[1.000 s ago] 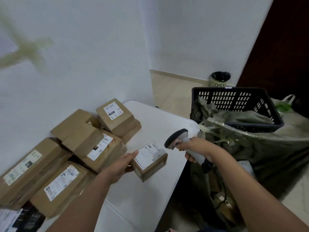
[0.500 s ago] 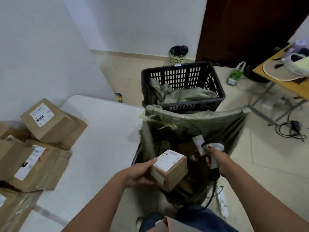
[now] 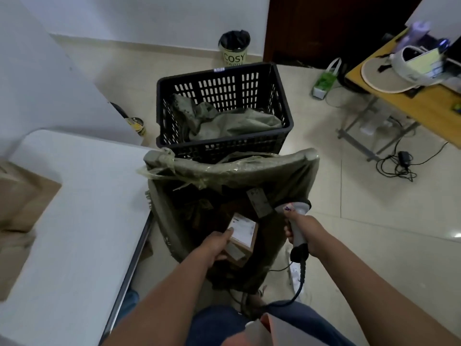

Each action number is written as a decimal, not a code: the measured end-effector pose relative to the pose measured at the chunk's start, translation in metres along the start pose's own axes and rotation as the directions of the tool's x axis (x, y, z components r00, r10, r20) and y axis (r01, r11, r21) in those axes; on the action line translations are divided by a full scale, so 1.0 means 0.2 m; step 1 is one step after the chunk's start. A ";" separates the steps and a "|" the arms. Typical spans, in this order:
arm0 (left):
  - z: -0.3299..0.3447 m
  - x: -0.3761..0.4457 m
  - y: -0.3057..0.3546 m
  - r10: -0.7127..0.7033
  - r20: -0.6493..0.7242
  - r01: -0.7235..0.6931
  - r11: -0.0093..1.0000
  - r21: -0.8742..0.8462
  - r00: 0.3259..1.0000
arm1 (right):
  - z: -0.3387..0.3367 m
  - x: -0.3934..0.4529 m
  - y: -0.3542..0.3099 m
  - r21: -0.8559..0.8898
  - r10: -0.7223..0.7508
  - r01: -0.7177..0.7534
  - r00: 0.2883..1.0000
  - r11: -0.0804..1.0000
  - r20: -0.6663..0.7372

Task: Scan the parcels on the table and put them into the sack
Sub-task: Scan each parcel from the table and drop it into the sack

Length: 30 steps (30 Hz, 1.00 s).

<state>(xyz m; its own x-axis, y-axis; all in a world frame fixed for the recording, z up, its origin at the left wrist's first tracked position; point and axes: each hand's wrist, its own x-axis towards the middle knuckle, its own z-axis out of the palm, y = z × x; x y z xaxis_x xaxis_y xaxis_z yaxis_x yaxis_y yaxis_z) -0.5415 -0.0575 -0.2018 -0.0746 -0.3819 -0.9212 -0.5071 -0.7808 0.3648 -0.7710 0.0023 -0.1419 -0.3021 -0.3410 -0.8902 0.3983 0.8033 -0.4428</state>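
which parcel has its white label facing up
The small parcel held by the left hand over the sack; the table's parcels show none.

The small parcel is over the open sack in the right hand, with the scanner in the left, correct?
The hands are swapped. The head view shows the left hand holding the small parcel over the open sack, and the right hand gripping the scanner.

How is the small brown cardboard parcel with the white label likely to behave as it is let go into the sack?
The small brown cardboard parcel probably stays stiff: its edges look square. It seems light, since the left hand alone holds it. Dropped into the olive woven sack, it would likely tumble rather than roll.
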 end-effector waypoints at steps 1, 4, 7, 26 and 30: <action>0.04 0.04 0.00 0.037 -0.036 -0.035 0.998 0.056 0.999 | -0.01 0.00 0.00 -0.005 -0.001 0.001 1.000 1.000 0.006; 0.13 0.12 0.03 0.161 -0.110 -0.122 0.946 0.299 0.981 | -0.05 0.02 0.00 -0.022 -0.021 0.021 0.999 1.000 0.025; 0.19 0.14 0.07 0.277 -0.148 -0.200 0.897 0.395 0.949 | -0.08 0.03 0.01 -0.067 -0.074 0.076 0.997 0.995 0.026; -0.54 -0.14 -0.35 0.263 -0.320 -0.323 0.934 -0.151 0.910 | 0.60 -0.29 -0.11 -0.414 -0.171 0.313 0.923 0.855 0.345; -0.78 -0.29 -0.54 0.263 -0.397 -0.373 0.899 -0.231 0.879 | 0.97 -0.44 -0.07 -0.475 -0.187 0.423 0.864 0.771 0.467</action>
<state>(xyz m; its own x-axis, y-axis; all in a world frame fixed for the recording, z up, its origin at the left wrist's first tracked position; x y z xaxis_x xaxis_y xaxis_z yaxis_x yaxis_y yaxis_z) -0.3489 -0.0276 -0.1659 0.1416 -0.7375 -0.6604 -0.2299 -0.6734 0.7027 -0.5823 -0.0739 -0.0786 0.0691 -0.6726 -0.7368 -0.2320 0.7074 -0.6676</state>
